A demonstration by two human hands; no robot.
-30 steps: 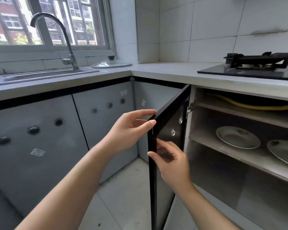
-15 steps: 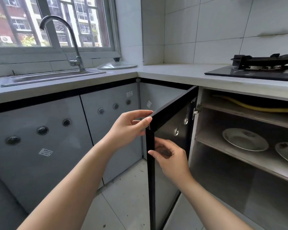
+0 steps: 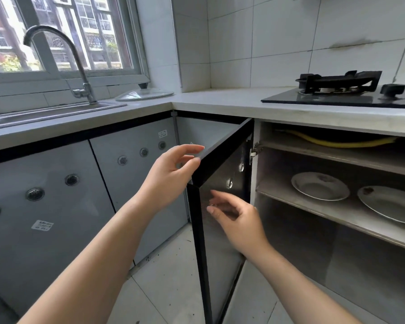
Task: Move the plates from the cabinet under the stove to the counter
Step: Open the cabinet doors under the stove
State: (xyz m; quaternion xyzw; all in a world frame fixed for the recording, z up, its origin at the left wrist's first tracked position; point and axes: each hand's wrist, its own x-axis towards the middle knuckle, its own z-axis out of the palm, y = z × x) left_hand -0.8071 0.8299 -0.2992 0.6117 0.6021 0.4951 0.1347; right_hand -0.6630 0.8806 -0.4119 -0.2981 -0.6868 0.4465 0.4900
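Compared with half a second earlier, the right hand point(image 3: 239, 220) had come off the front edge of the cabinet door point(image 3: 220, 174) and hung before its inner face, fingers relaxed and holding nothing. The left hand point(image 3: 166, 178) kept loosely spread fingertips at the door's top corner; contact was unclear. Two plates lay side by side on the shelf point(image 3: 313, 206) under the stove point(image 3: 337, 85): the near plate point(image 3: 319, 187) whole, the far plate point(image 3: 388, 204) cut off at the frame edge.

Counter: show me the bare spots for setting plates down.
The counter is bare from the glass lid round the corner to the stove: the widest patch. In front of the stove only a narrow strip is free. Left of the lid, the sink fills it.
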